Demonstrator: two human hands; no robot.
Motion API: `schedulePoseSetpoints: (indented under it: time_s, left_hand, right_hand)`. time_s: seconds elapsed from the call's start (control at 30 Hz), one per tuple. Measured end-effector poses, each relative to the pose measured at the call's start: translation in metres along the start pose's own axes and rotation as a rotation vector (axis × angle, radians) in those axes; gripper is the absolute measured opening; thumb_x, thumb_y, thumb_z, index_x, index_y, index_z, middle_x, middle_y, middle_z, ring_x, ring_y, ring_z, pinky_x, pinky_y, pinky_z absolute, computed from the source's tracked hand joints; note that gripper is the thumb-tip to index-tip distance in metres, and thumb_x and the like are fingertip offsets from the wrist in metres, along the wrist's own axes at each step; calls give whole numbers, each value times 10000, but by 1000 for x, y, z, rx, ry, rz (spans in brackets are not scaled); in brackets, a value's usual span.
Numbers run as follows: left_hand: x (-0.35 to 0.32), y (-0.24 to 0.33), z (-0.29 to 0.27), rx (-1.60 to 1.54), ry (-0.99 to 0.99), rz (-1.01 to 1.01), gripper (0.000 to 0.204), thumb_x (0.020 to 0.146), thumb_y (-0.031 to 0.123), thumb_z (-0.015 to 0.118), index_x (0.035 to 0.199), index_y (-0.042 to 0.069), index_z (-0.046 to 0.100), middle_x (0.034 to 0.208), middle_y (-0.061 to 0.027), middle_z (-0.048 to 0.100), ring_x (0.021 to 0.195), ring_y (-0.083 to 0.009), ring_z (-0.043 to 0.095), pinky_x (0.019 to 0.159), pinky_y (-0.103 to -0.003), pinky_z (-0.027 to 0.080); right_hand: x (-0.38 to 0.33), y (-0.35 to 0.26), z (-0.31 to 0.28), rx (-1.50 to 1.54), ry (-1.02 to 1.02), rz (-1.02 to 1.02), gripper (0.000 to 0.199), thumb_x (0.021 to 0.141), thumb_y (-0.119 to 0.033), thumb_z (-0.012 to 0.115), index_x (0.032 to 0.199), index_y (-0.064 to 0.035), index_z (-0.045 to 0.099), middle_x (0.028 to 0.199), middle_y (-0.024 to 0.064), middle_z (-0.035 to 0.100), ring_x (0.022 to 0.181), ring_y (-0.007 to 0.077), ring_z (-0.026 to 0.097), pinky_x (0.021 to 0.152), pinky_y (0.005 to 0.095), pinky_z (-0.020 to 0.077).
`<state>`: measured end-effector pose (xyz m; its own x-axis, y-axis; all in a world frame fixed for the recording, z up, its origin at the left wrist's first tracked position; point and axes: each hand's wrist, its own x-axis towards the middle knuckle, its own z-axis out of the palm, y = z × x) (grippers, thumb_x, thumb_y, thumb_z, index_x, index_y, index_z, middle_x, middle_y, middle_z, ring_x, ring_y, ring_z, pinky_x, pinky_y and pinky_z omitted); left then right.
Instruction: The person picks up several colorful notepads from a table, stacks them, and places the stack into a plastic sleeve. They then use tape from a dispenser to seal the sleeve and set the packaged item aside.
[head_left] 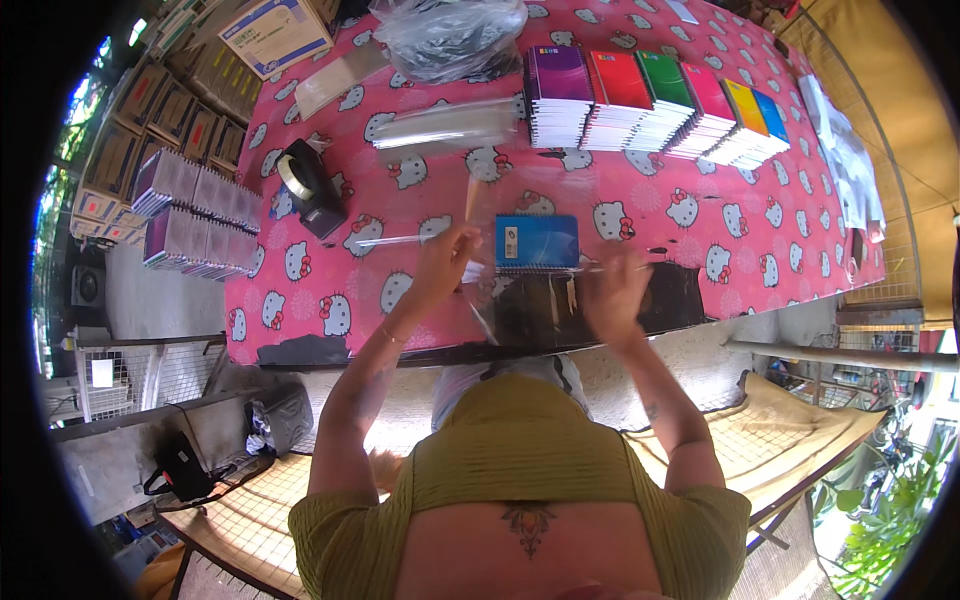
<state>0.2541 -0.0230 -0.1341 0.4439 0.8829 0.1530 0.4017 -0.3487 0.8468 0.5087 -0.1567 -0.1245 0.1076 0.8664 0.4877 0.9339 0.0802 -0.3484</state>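
Note:
A blue spiral-bound notebook (540, 238) with a white label lies closed between my hands, near the front edge of the table. My left hand (452, 258) is beside its left side, fingers pinched on what looks like a clear plastic sleeve, whose glossy, smeared edges show around the fingers. Just off the notebook's lower right corner, my right hand (614, 292) is over a black patch (670, 292) on the tabletop. Motion blurs its fingers, so I cannot make out whether it holds anything. A black tape dispenser (312, 190) stands farther left.
Stacks of notebooks in several colours (620, 85) line the far right of the pink patterned tablecloth (700, 215). Clear plastic sleeves (445, 128) and a bulky plastic bag (450, 35) lie at the back. Wrapped notebook stacks (200, 215) and cardboard boxes (150, 105) stand left.

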Motion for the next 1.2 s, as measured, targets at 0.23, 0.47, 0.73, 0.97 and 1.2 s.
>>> schedulePoseSetpoints:
  time_s: [0.23,0.47,0.73,0.97,1.2]
  left_hand:
    - [57,-8,3,-7,-29,-66,255,963,240,624,1036,3,689,889,-149,716,829,-300,699,726,-381,527]
    - [153,-31,65,442,-212,429,192,886,170,648,930,-13,681,916,-195,661,883,-376,657,763,-438,516]
    - [158,-15,83,686,-123,726,90,816,114,662,858,67,598,860,-110,641,926,-296,619,863,-466,429]
    - [143,5,65,804,-91,695,98,830,112,650,925,107,626,813,-60,664,908,-256,616,839,-433,389]
    - [74,42,51,852,-155,655,166,824,115,636,986,94,662,854,-43,697,925,-237,627,886,-417,405]
  right_hand:
    - [-20,-63,46,-12,-259,-61,644,871,-345,677,1441,-121,475,1469,117,461,1360,305,430,1110,556,317]
    - [-21,-67,52,-84,-271,-51,639,876,-315,666,1456,-141,462,1502,88,445,1380,297,416,1125,550,309]
    - [-23,-60,53,-56,-207,-49,586,856,-218,638,1419,-133,500,1469,95,476,1347,299,448,1111,542,324]
    - [-19,-56,51,-55,-148,-125,604,800,-205,691,1378,-129,534,1408,99,517,1277,294,489,1051,505,367]
    - [-18,-54,53,-30,-177,-119,573,832,-224,665,1374,-105,524,1433,115,482,1318,311,444,1062,548,352]
